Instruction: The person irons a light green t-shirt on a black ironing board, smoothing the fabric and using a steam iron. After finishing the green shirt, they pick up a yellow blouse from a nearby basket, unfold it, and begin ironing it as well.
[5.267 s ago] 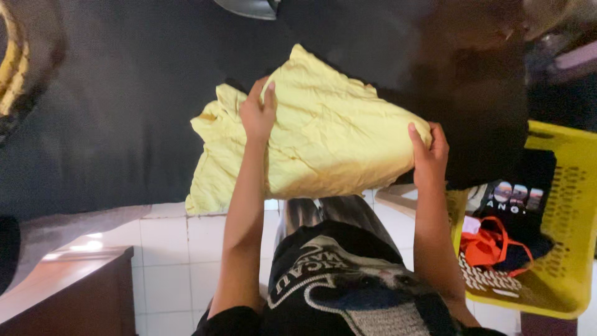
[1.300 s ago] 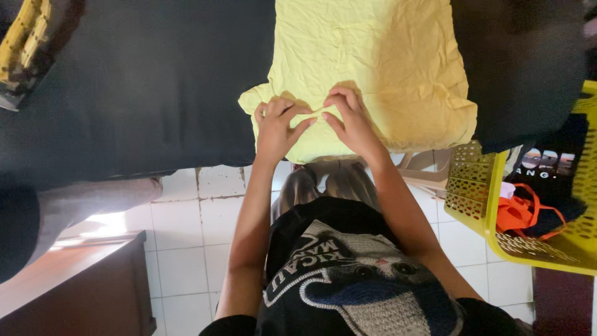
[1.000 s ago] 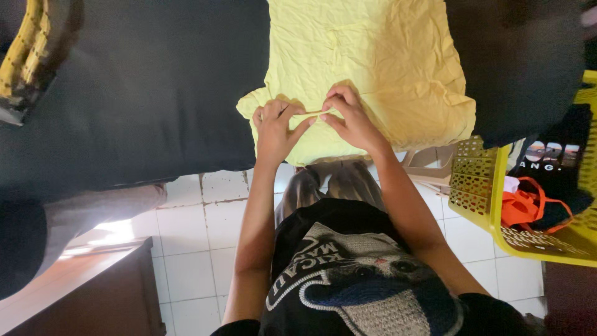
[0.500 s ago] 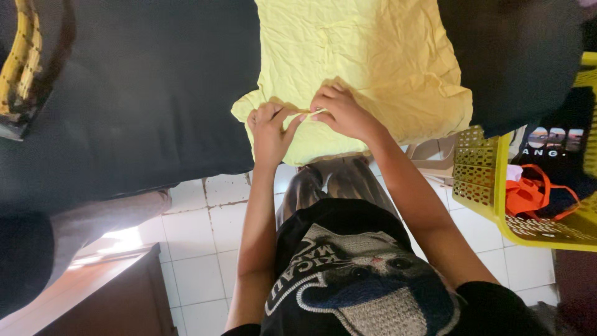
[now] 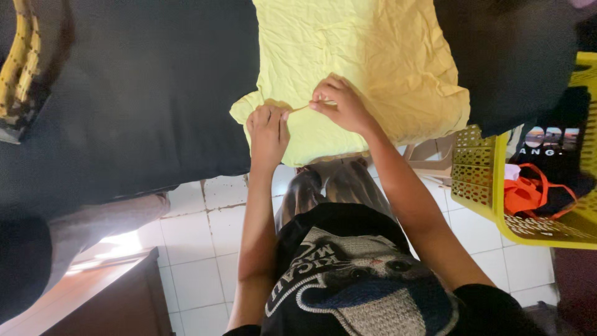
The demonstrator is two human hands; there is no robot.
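A wrinkled pale yellow garment (image 5: pixel 367 56) lies spread on a black-covered surface (image 5: pixel 137 93), its near edge hanging a little over the front. My left hand (image 5: pixel 268 127) pinches the garment's near edge with closed fingers. My right hand (image 5: pixel 339 104) pinches the same edge just to the right. A short stretch of fabric is pulled taut between the two hands.
A yellow plastic basket (image 5: pixel 482 180) at the right holds a black printed garment (image 5: pixel 550 140) and an orange one (image 5: pixel 528 193). A yellow-and-dark patterned item (image 5: pixel 22 68) lies at the upper left. A brown wooden piece of furniture (image 5: pixel 93 302) stands lower left on white floor tiles (image 5: pixel 205 249).
Five seconds ago both hands held the yellow garment up in the air; it now lies flat on the black surface. Over the last second the hands stayed pinching its near edge.
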